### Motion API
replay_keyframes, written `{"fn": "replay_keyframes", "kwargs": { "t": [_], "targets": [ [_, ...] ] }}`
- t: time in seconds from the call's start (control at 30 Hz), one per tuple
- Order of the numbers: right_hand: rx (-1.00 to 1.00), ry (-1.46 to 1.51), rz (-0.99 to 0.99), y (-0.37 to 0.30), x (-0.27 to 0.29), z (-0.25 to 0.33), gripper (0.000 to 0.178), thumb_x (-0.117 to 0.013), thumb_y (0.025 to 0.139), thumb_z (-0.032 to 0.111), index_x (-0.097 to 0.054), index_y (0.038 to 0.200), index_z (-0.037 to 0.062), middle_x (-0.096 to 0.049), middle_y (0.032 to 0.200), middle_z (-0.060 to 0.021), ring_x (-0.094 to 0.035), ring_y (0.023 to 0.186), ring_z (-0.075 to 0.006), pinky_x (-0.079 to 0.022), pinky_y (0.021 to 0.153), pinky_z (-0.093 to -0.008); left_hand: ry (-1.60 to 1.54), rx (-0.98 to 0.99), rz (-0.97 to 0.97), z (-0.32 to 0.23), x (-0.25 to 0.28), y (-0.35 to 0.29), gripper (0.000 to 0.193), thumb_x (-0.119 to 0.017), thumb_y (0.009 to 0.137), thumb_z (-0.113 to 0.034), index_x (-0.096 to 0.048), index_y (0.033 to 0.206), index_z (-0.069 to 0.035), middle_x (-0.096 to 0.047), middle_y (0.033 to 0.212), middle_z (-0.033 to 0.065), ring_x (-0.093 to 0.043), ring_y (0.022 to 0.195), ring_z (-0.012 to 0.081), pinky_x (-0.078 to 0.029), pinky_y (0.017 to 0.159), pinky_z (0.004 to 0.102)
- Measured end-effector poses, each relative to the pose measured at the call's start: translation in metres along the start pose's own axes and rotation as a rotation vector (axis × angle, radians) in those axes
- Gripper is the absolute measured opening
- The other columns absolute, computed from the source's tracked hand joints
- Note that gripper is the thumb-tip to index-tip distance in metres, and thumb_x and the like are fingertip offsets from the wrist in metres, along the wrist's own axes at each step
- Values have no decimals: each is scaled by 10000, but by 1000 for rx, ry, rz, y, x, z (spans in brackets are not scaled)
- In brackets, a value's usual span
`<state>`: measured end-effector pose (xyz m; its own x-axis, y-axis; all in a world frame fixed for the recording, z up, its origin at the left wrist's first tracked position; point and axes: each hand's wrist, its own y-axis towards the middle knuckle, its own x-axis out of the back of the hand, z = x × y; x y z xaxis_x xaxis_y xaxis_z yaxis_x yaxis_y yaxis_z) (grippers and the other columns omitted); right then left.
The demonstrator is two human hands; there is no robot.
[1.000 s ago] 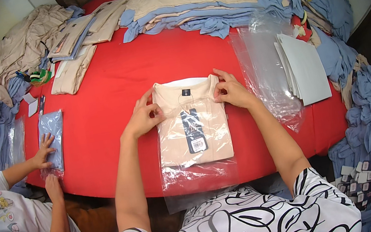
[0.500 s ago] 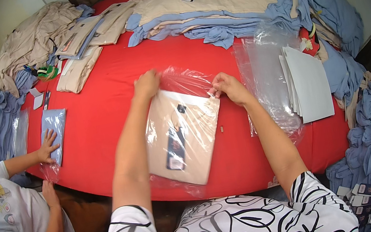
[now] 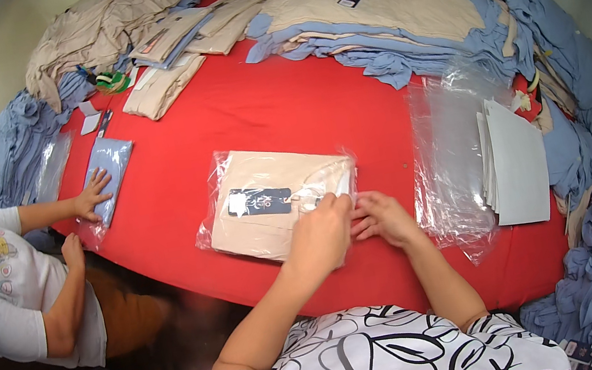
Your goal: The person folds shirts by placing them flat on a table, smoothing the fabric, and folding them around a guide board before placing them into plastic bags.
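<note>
A folded beige garment (image 3: 252, 228) lies in a clear plastic bag on the red-covered table, its dark hang tag (image 3: 259, 201) showing through the film. The bag's right end, with a white edge inside, is turned toward my hands. My left hand (image 3: 320, 232) is closed on that end, its fingertips pinching the film. Beside it, my right hand (image 3: 385, 218) has its fingers apart and reaching to the bag's edge. Whether those fingertips touch the film I cannot tell.
Clear empty bags (image 3: 448, 150) and a stack of white sheets (image 3: 518, 165) lie at right. Shirts (image 3: 377, 16) are piled at the back, with folded garments (image 3: 164, 88) at back left. On the left, a co-worker's hand (image 3: 94, 197) rests on a bagged blue garment (image 3: 110, 162).
The bagged garment has turned so its open end faces right instead of away from me. Both my hands have come nearer and close together at that end.
</note>
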<state>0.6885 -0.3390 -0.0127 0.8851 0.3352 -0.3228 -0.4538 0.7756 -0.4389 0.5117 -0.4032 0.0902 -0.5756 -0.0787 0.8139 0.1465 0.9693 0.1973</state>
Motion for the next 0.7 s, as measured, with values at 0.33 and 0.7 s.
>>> {"fn": "replay_keyframes", "kwargs": {
  "t": [0.33,0.7],
  "targets": [
    [-161,80,173,-8,-78,-23,438,-507,995,272,-474,1336,-1,-591,1232,-178,-623,1100,-252,-542,936,-373,-171,-253,218,-42,-31,-50,284,-588,845,-80,-638,1116,-9,-636,898,154,-661,705,340,-543,614,427],
    [389,-610,17,-20,-91,23,316,-568,936,64,-564,1245,-2,-641,1028,-131,-680,754,-238,-564,627,-307,-200,29,-445,70,-32,-61,626,-611,916,-127,-354,1477,-25,-459,1240,213,-502,1147,379,-428,962,450]
  ]
}}
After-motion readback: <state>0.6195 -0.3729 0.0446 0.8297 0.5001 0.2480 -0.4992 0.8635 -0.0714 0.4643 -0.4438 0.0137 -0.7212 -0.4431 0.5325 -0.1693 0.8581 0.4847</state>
